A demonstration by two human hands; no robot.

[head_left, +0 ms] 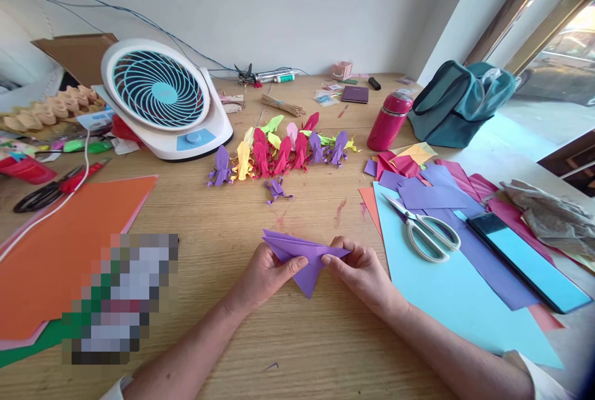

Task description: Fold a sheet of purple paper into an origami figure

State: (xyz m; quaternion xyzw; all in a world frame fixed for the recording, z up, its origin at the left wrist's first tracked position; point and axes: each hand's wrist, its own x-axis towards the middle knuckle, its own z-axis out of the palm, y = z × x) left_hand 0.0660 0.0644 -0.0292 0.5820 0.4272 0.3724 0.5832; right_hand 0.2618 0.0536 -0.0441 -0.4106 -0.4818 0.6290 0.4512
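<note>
Forearms (195, 344) nearest, white cuffs, coming in from the bottom edge. Grip: both hands pinched closed on one folded purple paper (310, 257), held up over the bench (297, 338). Left hand (264, 276) has its left side, thumb on the near face, fingers mostly hidden behind. Right hand (365, 273) has the right side, thumb near the middle, fingers curled behind the right point. Layered edges on top, one point hanging down between the hands

Small dark scrap (272, 366) on the bench, between the forearms. Just beyond the paper: one purple folded figure (276, 189) by itself, then a cluster of folded figures (281, 155) in purple, yellow, red, pink and green

Right: light blue sheet (427, 294) with white-handled scissors (430, 232) on it, blades slightly apart. Purple and red paper pieces and a phone (525, 260) beside them. Red bottle (389, 121) and teal bag (460, 102) behind

Left: orange sheet (69, 239), pixelated item (134, 291) overlapping its edge, can't tell what it is. Black-handled scissors (41, 195) past the sheet, white fan (162, 96) behind. Bundle of thin sticks (283, 105) at the back, near the wall
</note>
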